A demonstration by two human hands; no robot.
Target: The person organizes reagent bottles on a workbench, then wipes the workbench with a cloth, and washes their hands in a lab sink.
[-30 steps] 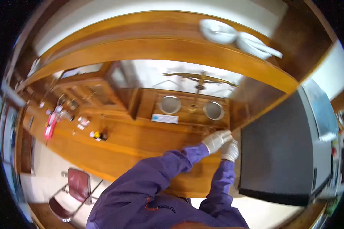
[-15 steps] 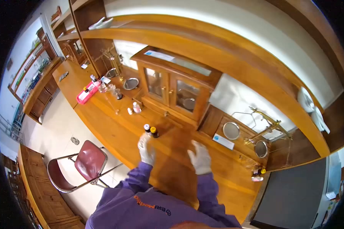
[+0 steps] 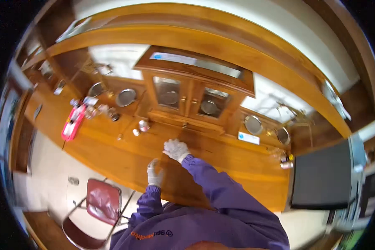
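Observation:
My right hand (image 3: 176,150), in a white glove, reaches over the table with its fingers curled. It covers the spot where two small dark bottles with a black and a yellow cap stood, and neither bottle shows now. What lies in its fingers is hidden. Nearer to me, my left hand (image 3: 155,173), gloved too, hovers above the table's front part with thumb and fingers apart and holds nothing. Beyond the hands stand a small white-labelled bottle (image 3: 144,126) and a tiny white-capped container (image 3: 136,132).
A wooden balance cabinet (image 3: 187,98) with glass doors stands at the back of the table (image 3: 229,166). Left are a pink tray (image 3: 69,130) and glassware (image 3: 102,110). Brass scales with round pans (image 3: 253,124) flank the cabinet. A folding chair (image 3: 104,200) stands front left.
My right hand has swung left and forward onto the bottles' place, and its fingers have closed. My left hand has drawn back from beside the bottles. The view has turned.

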